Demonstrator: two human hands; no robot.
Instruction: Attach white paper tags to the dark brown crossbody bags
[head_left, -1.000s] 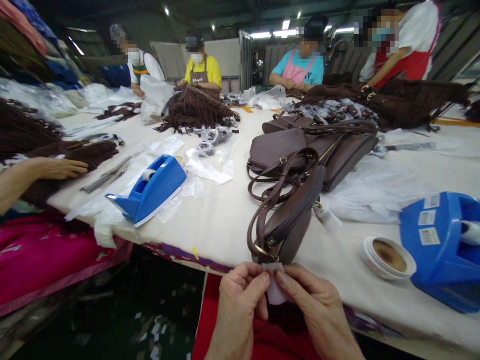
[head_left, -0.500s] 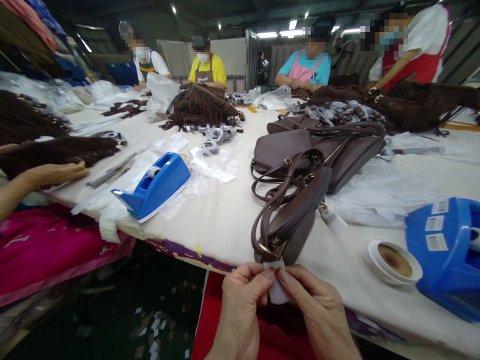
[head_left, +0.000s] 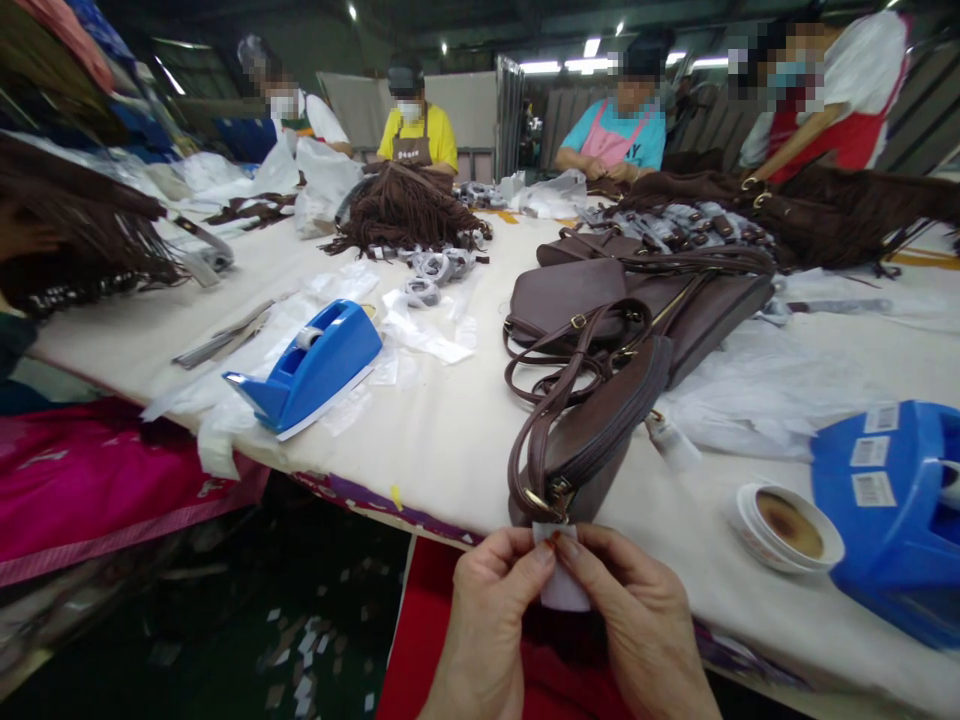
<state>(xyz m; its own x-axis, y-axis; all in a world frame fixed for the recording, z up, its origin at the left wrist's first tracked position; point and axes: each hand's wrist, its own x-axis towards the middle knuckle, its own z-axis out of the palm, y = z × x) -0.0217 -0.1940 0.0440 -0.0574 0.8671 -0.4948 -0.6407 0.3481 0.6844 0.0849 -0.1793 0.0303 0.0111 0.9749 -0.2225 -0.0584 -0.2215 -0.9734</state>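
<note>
At the table's front edge, my left hand (head_left: 495, 600) and my right hand (head_left: 634, 605) meet thumb to thumb. Both pinch a small white wrapping sheet (head_left: 564, 592), right at the end of a dark brown leather handbag (head_left: 592, 455). The sheet lies by the bag's gold ring and zip end; what it covers is hidden by my fingers. Looped straps (head_left: 536, 440) run along the bag's left side. A small wrapped tag (head_left: 671, 440) hangs off its right side. More brown bags (head_left: 570, 295) lie just behind it.
A blue tape dispenser (head_left: 319, 365) stands left, another (head_left: 885, 500) right beside a round white tub (head_left: 787, 530) of brown paste. Fringed brown bags (head_left: 412, 215) and plastic wrap (head_left: 772, 390) lie farther back. Several co-workers stand across the table; one (head_left: 416, 135) wears yellow.
A dark fringed piece at the far left has been lifted and swung up by a neighbour's hand. My hands keep their pinch on the wrapping sheet and have hardly moved.
</note>
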